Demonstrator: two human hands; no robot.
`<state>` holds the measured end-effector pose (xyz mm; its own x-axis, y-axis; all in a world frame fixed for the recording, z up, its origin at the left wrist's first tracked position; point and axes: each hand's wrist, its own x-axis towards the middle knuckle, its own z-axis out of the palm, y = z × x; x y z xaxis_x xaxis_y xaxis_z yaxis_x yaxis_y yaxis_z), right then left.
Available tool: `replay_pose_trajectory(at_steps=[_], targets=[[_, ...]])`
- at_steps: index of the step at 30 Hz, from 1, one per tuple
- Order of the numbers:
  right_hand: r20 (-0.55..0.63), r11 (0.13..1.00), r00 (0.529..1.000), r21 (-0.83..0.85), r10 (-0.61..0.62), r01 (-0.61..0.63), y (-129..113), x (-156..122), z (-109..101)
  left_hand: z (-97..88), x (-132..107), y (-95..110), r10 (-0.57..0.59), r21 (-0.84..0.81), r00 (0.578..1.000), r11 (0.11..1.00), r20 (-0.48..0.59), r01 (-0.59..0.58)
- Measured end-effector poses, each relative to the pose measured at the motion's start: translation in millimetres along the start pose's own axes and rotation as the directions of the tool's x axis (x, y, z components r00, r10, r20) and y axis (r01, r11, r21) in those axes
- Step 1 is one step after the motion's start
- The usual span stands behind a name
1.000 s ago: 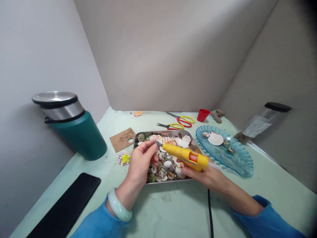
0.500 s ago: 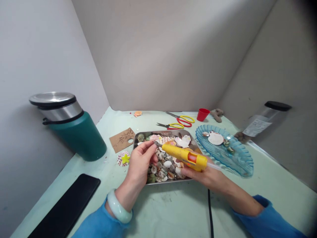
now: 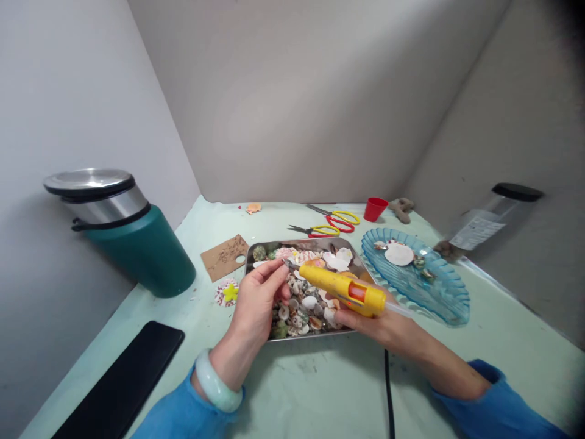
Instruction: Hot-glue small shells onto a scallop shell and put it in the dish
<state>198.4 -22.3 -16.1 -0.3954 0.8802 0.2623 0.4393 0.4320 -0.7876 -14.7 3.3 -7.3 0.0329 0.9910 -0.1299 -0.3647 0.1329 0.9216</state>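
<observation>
My right hand (image 3: 370, 323) is wrapped round a yellow hot glue gun (image 3: 338, 286), its nozzle pointing left and a clear glue stick (image 3: 397, 308) poking out behind. At the nozzle's tip, my left hand (image 3: 262, 296) pinches something tiny that its fingers mostly hide. Both hands are above a metal tray (image 3: 315, 337) full of mixed seashells (image 3: 309, 302). Left of the tray lies a speckled round piece with a yellow star shape (image 3: 231, 292) on it. A brown card (image 3: 223, 257) with a hole and dark smears lies behind that.
A green bottle (image 3: 141, 250) and a black phone-like slab (image 3: 123, 378) are at the left. Two pairs of scissors (image 3: 326, 230), a red cup (image 3: 375, 209) and a blue scalloped dish (image 3: 439, 296) holding shells are beyond the tray. A clear jar (image 3: 484, 219) stands right. A black cord (image 3: 388, 390) runs down front.
Hardly anything differs. The view has shifted slightly, and both hands keep the glue gun's tip and the pinched fingers together.
</observation>
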Motion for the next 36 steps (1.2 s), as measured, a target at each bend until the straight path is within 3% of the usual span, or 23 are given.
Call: replay_pose_trajectory(at_steps=[10, 20, 28, 36], targets=[[-0.006, 1.000, 1.000, -0.023, 0.008, -0.009, 0.5, -1.8, -0.6, 1.8, 0.7, 2.3, -0.032, -0.067, 0.999, 0.997, 0.016, 0.033], [-0.015, 0.998, 0.999, 0.047, 0.044, -0.043, 1.5, -3.3, 0.5, 2.9, -1.3, 3.8, -0.029, -0.011, 0.999, 1.000, 0.020, 0.029], [0.025, 0.998, 0.999, 0.059, 0.034, -0.035, 1.0, -2.9, -0.5, -1.6, 3.3, 3.0, -0.025, -0.094, 0.999, 0.995, 0.024, 0.027], [0.011, 0.999, 1.000, 0.030, 0.014, -0.014, -0.1, -2.4, -0.1, 1.4, 0.8, 4.0, -0.034, -0.052, 0.999, 0.998, 0.023, 0.035]])
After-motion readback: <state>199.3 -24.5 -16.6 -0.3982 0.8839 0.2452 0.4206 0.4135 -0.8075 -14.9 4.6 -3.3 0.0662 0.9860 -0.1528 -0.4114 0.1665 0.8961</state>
